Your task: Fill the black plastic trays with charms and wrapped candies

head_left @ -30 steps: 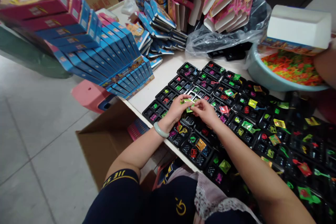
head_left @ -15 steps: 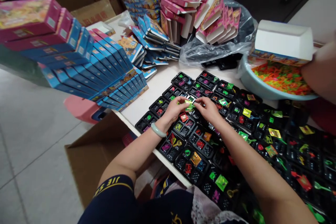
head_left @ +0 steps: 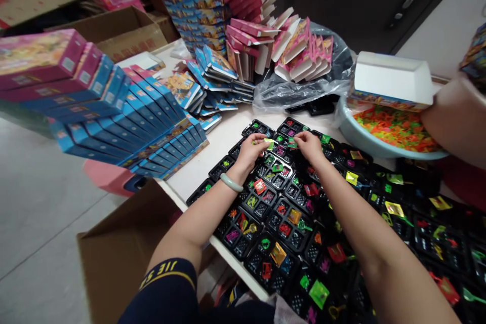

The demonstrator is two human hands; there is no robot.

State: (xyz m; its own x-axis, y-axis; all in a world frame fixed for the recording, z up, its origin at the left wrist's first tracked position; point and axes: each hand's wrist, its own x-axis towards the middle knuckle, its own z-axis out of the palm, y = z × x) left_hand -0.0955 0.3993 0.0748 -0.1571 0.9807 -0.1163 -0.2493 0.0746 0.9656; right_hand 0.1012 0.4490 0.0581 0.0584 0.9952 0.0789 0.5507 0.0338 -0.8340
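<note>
My left hand (head_left: pixel 250 153), with a pale bracelet (head_left: pixel 231 183) at its wrist, pinches a small yellow-green packet (head_left: pixel 270 144) over the black compartment trays. To its right, my right hand (head_left: pixel 309 147) has thumb and fingertips closed on a small green packet (head_left: pixel 292 143). Just below and between the hands, a green packet (head_left: pixel 277 167) lies in a black tray (head_left: pixel 270 174). Nearer me, a red packet (head_left: pixel 259 186) and an orange packet (head_left: pixel 294 216) rest in other trays among tiny coloured plastic pieces.
Blue boxes (head_left: pixel 132 121) stand in rows at the left, with pink boxes (head_left: pixel 41 61) on top. A blue basin (head_left: pixel 395 147) of bright plastic pieces is at the right, a white-lined box (head_left: pixel 393 78) on its rim. An open carton (head_left: pixel 117 243) sits below the table edge.
My hands have drawn apart from where they met, each now with a packet at its fingertips. A green packet now shows in the tray below them. The camera view has shifted slightly.
</note>
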